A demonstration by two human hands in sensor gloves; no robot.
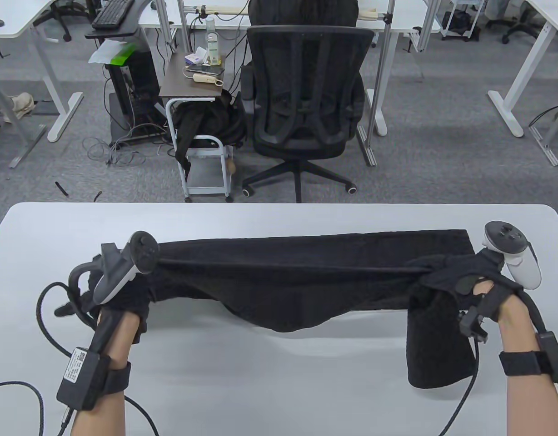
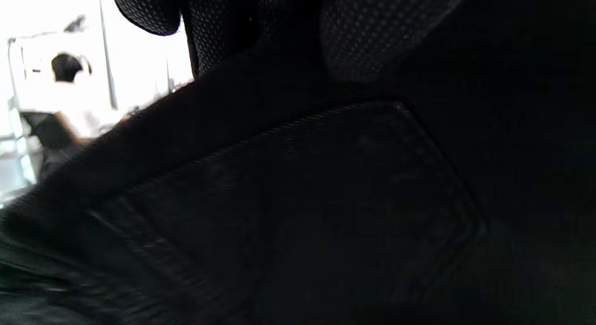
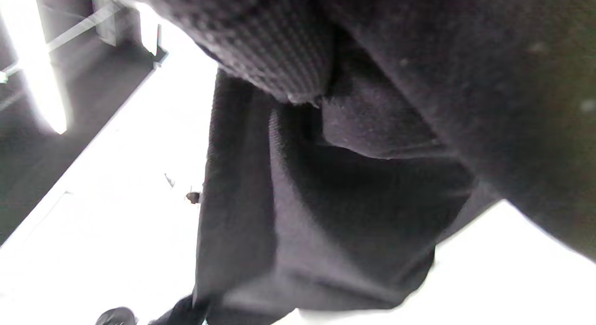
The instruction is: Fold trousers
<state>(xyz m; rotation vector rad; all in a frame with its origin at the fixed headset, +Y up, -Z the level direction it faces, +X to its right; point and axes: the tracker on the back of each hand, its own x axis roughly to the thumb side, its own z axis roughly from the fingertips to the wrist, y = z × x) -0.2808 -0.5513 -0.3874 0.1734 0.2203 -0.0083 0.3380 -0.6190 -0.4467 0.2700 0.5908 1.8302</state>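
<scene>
The left hand's (image 1: 124,290) fingers were buried in the black trousers (image 1: 306,281), so their grip could not be made out. The right hand (image 1: 479,290) was likewise wrapped in cloth near the table's (image 1: 279,218) right edge. The left wrist view was almost wholly dark fabric, its lower left blurred. The right wrist view's table surface was washed out white.

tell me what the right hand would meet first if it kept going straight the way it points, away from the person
Probably only bare white table. The right hand, gripping the black trousers, points toward the far edge; height is unclear.
</scene>
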